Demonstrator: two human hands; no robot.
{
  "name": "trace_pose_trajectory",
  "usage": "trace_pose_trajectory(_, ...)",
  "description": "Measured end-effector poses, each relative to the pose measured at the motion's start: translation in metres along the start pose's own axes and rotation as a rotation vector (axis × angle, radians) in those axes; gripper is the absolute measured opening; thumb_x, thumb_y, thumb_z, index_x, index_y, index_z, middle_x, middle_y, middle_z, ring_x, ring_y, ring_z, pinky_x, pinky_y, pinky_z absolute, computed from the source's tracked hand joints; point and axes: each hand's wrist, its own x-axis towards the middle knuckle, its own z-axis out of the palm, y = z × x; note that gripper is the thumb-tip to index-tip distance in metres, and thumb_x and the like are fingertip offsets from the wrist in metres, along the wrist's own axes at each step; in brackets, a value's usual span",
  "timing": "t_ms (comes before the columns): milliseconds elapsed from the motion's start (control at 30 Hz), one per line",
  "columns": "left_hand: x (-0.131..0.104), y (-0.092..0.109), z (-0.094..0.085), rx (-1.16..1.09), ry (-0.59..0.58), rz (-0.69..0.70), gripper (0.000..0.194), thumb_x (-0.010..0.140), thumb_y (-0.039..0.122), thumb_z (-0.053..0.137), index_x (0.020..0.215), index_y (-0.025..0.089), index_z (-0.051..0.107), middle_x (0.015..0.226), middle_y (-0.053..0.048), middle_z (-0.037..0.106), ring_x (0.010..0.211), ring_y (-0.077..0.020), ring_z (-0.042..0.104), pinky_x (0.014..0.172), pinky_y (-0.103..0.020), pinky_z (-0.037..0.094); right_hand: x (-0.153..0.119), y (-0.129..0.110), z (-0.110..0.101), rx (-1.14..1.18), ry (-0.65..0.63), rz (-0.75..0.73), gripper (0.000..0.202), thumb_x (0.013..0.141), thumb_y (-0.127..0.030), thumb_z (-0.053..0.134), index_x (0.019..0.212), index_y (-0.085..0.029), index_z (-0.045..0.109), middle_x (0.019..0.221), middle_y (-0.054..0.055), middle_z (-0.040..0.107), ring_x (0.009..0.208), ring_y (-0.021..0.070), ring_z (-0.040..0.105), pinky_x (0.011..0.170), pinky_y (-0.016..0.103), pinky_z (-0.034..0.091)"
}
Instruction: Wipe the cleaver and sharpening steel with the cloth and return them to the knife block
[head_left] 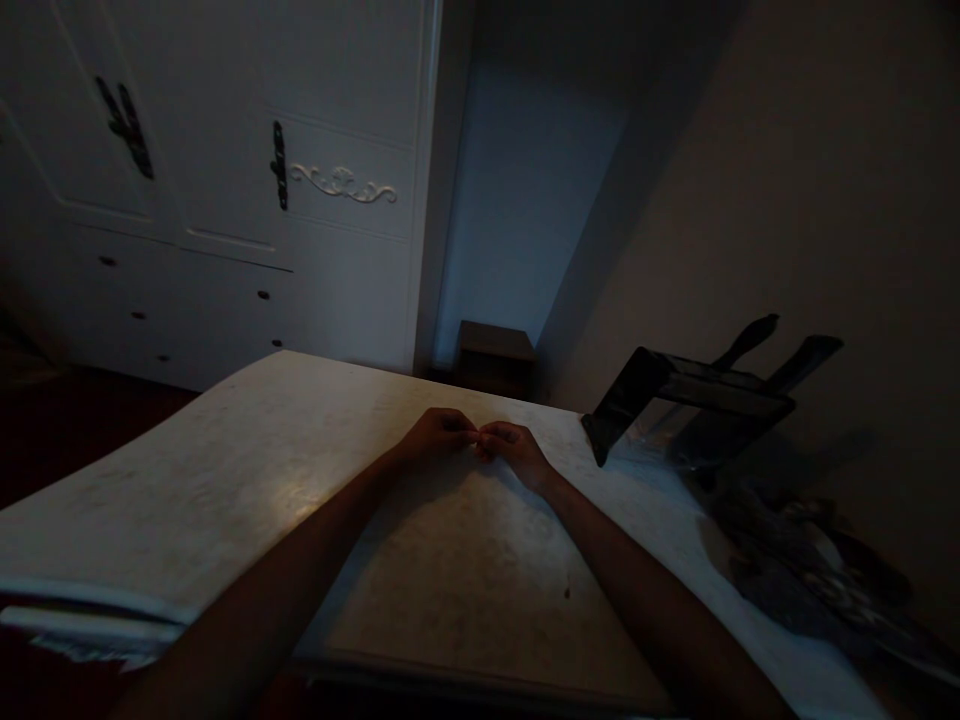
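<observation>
Your forearms (300, 560) converge forward over the desk (465, 600), whose top is pale and mottled. Your left hand (441, 436) and right hand (519, 449) meet with curled fingers; whether they grasp anything between the tips, or how it points, you cannot tell. Rightward, a black, angular knife rack (731, 385) stands near a crumpled dark heap (814, 565).

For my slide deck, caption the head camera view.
Left hand and right hand meet over a pale table in dim light.

Left-hand grip (439, 437), right-hand grip (519, 450) — two. Counter (247, 440): one. Black rack (628, 395): one, with two protruding handles (814, 356). White wardrobe (352, 290): one — three door handles (280, 168), five visible knobs (263, 295), one scroll ornament (343, 184).
</observation>
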Motion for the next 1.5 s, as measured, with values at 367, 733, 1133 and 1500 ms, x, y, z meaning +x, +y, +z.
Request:
trace_pose_trajectory(367,0.000,0.004,0.002,0.025,-0.019,-0.006,0.032,0.063,0.044,0.073,0.069,0.012,0.071,0.065,-0.006,0.067,0.062,-0.0164,0.058,0.059,-0.027,0.042,-0.003,-0.005,0.000,-0.036,-0.010,-0.011,0.038,0.067,-0.052,0.079,0.075,-0.017,0.068,0.065,0.002,0.069,0.057,0.0136,0.059,0.058,0.027,0.047)
trace_pose_trajectory(733,-0.002,0.004,0.001,0.078,-0.052,0.024,0.034,0.069,0.046,0.069,0.069,0.011,0.070,0.064,-0.005,0.065,0.060,-0.0145,0.055,0.057,-0.025,0.040,-0.002,-0.003,-0.002,0.005,-0.039,-0.010,0.036,0.069,-0.051,0.077,0.077,-0.017,0.067,0.066,0.002,0.069,0.057,0.0141,0.060,0.058,0.027,0.047)
trace_pose_trajectory(1133,-0.002,-0.002,0.005,0.490,0.070,0.191,0.017,0.080,0.023,0.059,0.081,0.020,0.075,0.084,-0.005,0.074,0.080,-0.0196,0.066,0.077,-0.028,0.046,0.007,0.005,-0.002,-0.071,0.046,-0.058,0.036,0.061,-0.044,0.083,0.075,-0.019,0.062,0.070,-0.004,0.060,0.063,0.0112,0.053,0.062,0.025,0.040)
trace_pose_trajectory(1500,-0.010,0.015,0.005,0.949,-0.063,0.208,0.027,0.092,0.021,0.048,0.101,0.019,0.074,0.099,-0.006,0.072,0.090,-0.0191,0.066,0.079,-0.028,0.046,0.007,0.003,-0.006,-0.047,0.016,0.049,0.041,0.052,-0.046,0.087,0.072,-0.017,0.066,0.068,-0.002,0.065,0.063,0.0126,0.056,0.066,0.028,0.043)
